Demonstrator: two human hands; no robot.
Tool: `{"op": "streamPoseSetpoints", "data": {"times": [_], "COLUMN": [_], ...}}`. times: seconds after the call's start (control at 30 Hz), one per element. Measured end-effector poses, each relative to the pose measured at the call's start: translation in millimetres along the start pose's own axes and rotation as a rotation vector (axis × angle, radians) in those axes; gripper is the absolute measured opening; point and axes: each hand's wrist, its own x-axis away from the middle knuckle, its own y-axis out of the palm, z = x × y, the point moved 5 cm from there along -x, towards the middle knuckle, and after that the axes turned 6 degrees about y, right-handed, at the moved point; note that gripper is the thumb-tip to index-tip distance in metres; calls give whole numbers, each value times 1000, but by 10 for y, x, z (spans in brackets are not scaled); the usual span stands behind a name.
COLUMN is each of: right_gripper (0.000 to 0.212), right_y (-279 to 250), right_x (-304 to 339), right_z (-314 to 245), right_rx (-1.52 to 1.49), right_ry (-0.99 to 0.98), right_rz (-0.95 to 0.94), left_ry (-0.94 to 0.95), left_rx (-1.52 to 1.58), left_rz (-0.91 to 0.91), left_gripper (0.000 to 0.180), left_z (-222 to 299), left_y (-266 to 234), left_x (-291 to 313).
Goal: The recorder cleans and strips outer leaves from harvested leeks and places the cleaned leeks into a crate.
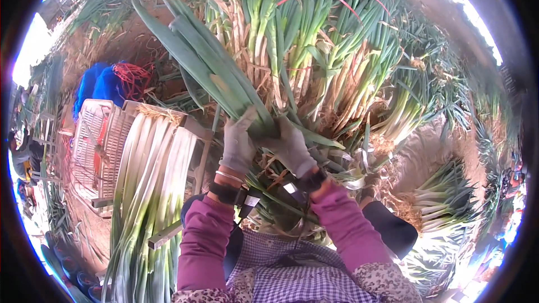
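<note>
Both hands wear pale work gloves and meet in front of my apron. Broad, dark green leaves of a green onion (216,76) run from them up toward the far left. My left hand (238,141) is closed on the leaves from the left side. Against the lower part of the same leaves, my right hand (291,147) is closed from the right. The lower end of the green onion is hidden behind my hands. Just beyond stand several upright bundles of green onions (303,39), brown at the base.
Trimmed green onions (147,174) with white stalks lie on a metal frame (163,235) at the left. Beside them are a pale plastic crate (92,151), a blue bag (98,87) and red ties (133,80). Another pile of green onions (446,196) lies at the right.
</note>
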Motion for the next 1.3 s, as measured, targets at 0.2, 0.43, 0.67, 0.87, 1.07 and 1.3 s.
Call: {"op": "streamPoseSetpoints", "data": {"times": [0.2,0.43,0.67,0.87,1.07,1.3], "right_gripper": [53,38,47,51,30,40], "right_y": [454,453,-564,381,464,-239], "right_x": [-36,188,674,314,182,899], "right_z": [32,-43,150,-422,-125,601], "right_rx": [372,-296,419,623,-445,166], "right_ry": [-48,-53,234,-525,25,259], "right_rz": [272,31,91,207,-119,-37], "left_ry": [177,595,426,295,147,342], "left_rx": [2,-383,-122,177,85,113], "left_rz": [65,2,17,-214,-260,-106], "left_gripper": [28,30,27,33,34,27], "left_z": [489,815,885,732,742,913], "left_y": [-177,-459,-540,-131,-117,-360], "left_x": [167,315,127,406,304,140]}}
